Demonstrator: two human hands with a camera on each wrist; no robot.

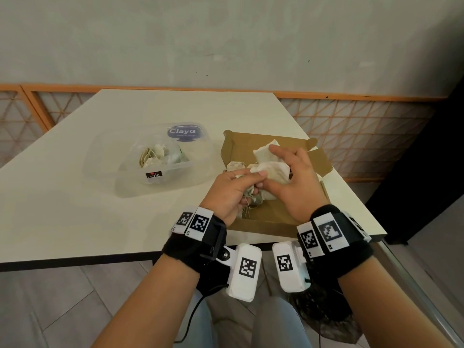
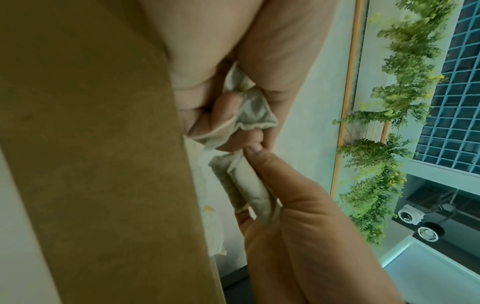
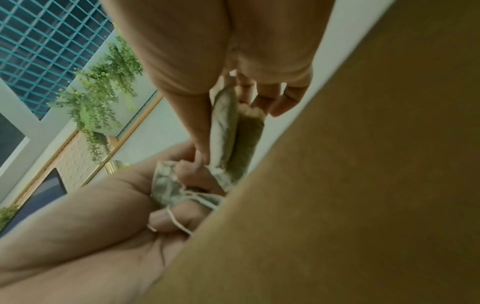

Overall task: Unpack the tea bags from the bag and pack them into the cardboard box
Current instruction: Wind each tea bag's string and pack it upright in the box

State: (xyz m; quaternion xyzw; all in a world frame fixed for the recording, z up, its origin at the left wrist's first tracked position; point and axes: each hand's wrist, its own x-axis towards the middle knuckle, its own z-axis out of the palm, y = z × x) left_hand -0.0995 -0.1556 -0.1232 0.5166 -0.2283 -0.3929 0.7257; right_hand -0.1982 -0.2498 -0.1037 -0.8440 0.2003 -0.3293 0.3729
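The open cardboard box [image 1: 266, 219] lies at the table's right front, with one tea bag [image 1: 236, 167] showing at its far left. Both hands hover over it, touching each other. My left hand [image 1: 241, 189] grips a crumpled clump of tea bags [image 1: 248, 194] with loose strings; the left wrist view shows my fingers [image 2: 226, 109] curled round that clump [image 2: 255, 111]. My right hand [image 1: 293, 177] pinches a flat stack of tea bags [image 1: 263, 151] between thumb and fingers, and the right wrist view shows this stack [image 3: 228, 131] close up. The clear plastic bag [image 1: 155, 159] to the left holds more tea bags.
The white table [image 1: 75, 197] ends close behind the box on the right, above dark floor. An orange lattice railing [image 1: 351, 126] and a grey wall stand beyond. The box's raised lid flap [image 1: 251, 146] is behind my hands. My knees are under the front edge.
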